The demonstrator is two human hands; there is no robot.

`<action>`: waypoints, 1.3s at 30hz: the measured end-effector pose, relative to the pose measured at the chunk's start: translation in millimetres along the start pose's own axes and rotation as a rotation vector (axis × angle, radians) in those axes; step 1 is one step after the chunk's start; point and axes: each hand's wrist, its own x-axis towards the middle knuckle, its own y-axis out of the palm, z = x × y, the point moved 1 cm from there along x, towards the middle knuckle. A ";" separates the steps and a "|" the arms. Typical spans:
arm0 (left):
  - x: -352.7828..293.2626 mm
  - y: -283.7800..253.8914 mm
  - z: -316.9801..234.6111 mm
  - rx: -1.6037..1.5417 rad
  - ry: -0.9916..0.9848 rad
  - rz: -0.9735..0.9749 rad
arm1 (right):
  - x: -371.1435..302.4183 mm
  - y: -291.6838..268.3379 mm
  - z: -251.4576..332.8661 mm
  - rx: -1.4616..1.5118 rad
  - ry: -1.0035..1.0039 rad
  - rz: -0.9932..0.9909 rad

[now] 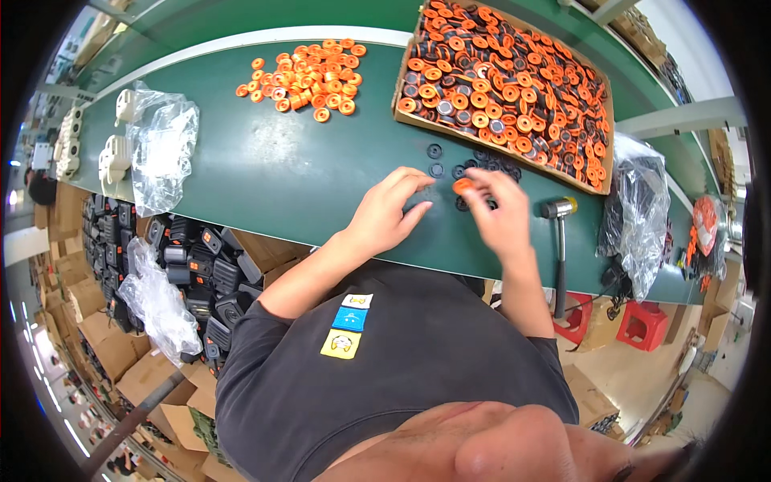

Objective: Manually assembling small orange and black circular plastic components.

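Green conveyor belt (265,173) as work surface, curving left to right across view. Right hand (502,217) pinching small orange ring (463,185) betw. thumb and fingertips, just above belt. Left hand (393,213) loosely spread, fingertips reaching twd a black disc (436,170), near but not clearly touching. Ring sits betw. both hands, closer to right; roundish, so no real long axis. More loose black discs (490,165) just beyond, on far side of hands. Farther out: cardboard tray (401,80) of orange-and-black parts at far right, loose pile of orange rings (309,76) far left-centre. Hammer (560,241) just right of right hand, handle pointing near. Clear plastic bag (165,149) w/ white parts at left.
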 end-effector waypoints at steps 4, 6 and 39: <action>3.5 -16.4 22.1 0.143 0.010 -0.043 | 44.6 -45.0 -23.1 -0.241 0.049 -0.228; 12.8 -24.4 38.2 0.324 -0.004 -0.120 | 71.4 -60.8 -36.2 -0.265 0.049 -0.303; -23.9 16.5 32.9 0.574 -0.033 -0.140 | -38.3 21.1 -19.0 -0.320 -0.068 0.153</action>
